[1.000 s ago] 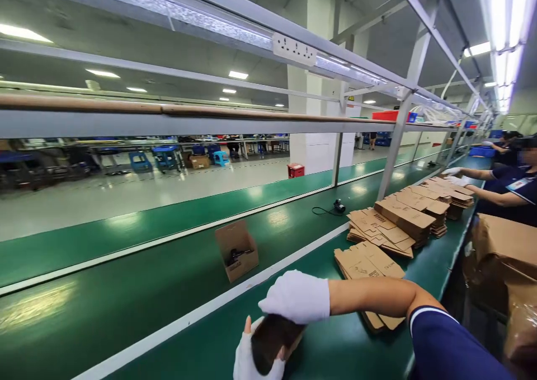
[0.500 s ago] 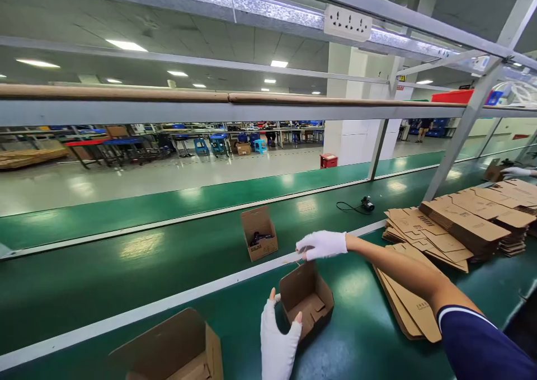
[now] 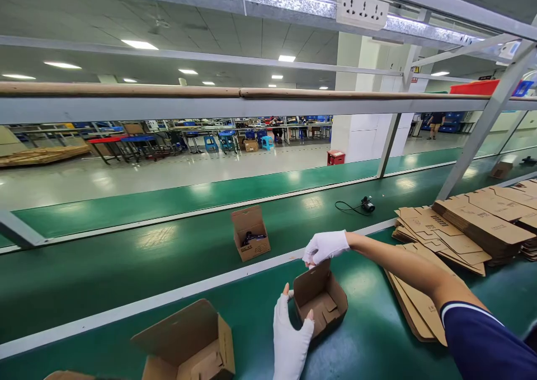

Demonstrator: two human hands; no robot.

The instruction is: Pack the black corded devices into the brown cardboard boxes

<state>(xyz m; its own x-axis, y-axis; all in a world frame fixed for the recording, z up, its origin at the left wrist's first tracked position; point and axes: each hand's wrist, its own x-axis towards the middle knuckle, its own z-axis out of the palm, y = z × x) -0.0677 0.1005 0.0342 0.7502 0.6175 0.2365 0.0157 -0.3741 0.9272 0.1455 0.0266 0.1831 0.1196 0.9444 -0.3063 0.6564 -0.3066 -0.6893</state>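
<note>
gloved hands work a small open carton lying on its side on the green bench; left hand cups its near edge, fingers spread, apparently to steady it, while right hand pinches the top flap. it looks empty. another open box on the belt holds a dark item; a larger carton sits near left, flat blanks stacked right

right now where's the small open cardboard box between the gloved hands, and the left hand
small open cardboard box (image 3: 323, 304), head view, inside floor flaps
left hand (image 3: 290, 343), head view, back of white glove
</note>
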